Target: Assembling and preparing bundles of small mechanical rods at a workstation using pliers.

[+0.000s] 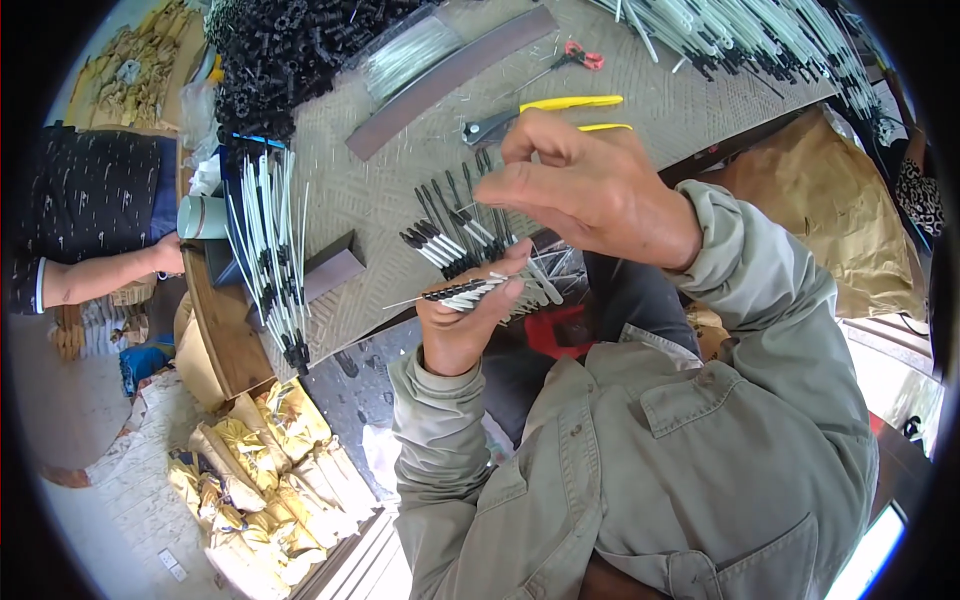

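Observation:
My left hand is closed round a bunch of thin white rods with black ends, which fan out between thumb and fingers. Above it and to the right is my right hand, its index finger bent toward the thumb in a pinch. Whatever lies between those fingertips is too small or hidden to make out. More black-tipped white rods lie in a row on the table edge just beyond my left hand. Yellow-handled pliers rest behind my right hand, which partly covers them.
A heap of small black parts, a bag of clear sticks, a brown bar and a red-handled tool lie farther back. White rods stand bundled left and lie piled upper right. Another person's hand is at left.

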### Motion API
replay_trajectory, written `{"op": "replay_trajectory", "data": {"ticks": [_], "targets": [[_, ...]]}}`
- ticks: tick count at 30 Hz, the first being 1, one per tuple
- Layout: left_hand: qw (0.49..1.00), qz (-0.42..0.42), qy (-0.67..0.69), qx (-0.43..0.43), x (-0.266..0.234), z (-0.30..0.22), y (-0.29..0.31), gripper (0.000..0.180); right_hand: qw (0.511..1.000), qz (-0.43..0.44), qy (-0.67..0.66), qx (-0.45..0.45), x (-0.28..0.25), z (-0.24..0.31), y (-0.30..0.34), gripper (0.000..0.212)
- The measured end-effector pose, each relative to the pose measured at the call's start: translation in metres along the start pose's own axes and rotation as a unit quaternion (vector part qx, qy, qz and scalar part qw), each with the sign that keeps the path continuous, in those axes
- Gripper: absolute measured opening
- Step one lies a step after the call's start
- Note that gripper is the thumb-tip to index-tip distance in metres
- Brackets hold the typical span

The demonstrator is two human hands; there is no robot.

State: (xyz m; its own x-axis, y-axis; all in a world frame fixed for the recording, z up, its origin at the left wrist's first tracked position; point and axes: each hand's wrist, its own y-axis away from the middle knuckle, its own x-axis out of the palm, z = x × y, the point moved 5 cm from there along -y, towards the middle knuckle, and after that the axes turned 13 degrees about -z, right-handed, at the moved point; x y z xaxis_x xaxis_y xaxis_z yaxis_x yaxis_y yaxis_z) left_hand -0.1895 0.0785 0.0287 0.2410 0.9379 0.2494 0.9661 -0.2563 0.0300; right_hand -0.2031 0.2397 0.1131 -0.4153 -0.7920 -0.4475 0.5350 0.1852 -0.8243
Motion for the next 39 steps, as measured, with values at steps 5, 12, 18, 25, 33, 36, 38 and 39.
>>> {"op": "replay_trajectory", "data": {"ticks": [5, 12, 18, 25, 33, 36, 38, 39], "targets": [[1.0, 0.001, -0.002, 0.003, -0.001, 0.0, -0.001, 0.025, 1.0, 0.005, -0.001, 0.005, 0.0, 0.0, -0.001, 0.033], [1.0, 0.004, 0.005, 0.003, -0.002, 0.001, 0.0, 0.025, 1.0, -0.001, 0.016, -0.004, 0.0, 0.001, -0.003, 0.034], [1.0, 0.013, 0.003, 0.02, 0.001, -0.002, 0.0, 0.025, 0.999, 0.019, 0.026, -0.004, 0.002, 0.002, -0.005, 0.032], [1.0, 0.024, -0.007, 0.015, -0.002, 0.001, -0.001, 0.025, 0.998, 0.061, -0.006, -0.015, 0.001, -0.001, -0.021, 0.021], [0.999, 0.04, 0.014, 0.025, -0.001, 0.002, -0.002, 0.023, 0.985, 0.166, -0.041, 0.021, 0.003, 0.0, -0.038, 0.008], [0.998, 0.049, 0.003, 0.03, -0.002, 0.002, -0.002, 0.022, 0.976, 0.204, -0.069, 0.02, 0.005, 0.001, -0.046, 0.008], [0.998, 0.051, -0.001, 0.031, -0.003, 0.003, -0.002, 0.022, 0.974, 0.214, -0.071, 0.006, 0.01, 0.001, -0.046, 0.009], [0.998, 0.057, -0.007, 0.032, -0.003, 0.002, -0.002, 0.022, 0.973, 0.207, -0.1, 0.025, 0.013, 0.0, -0.044, 0.007]]}}
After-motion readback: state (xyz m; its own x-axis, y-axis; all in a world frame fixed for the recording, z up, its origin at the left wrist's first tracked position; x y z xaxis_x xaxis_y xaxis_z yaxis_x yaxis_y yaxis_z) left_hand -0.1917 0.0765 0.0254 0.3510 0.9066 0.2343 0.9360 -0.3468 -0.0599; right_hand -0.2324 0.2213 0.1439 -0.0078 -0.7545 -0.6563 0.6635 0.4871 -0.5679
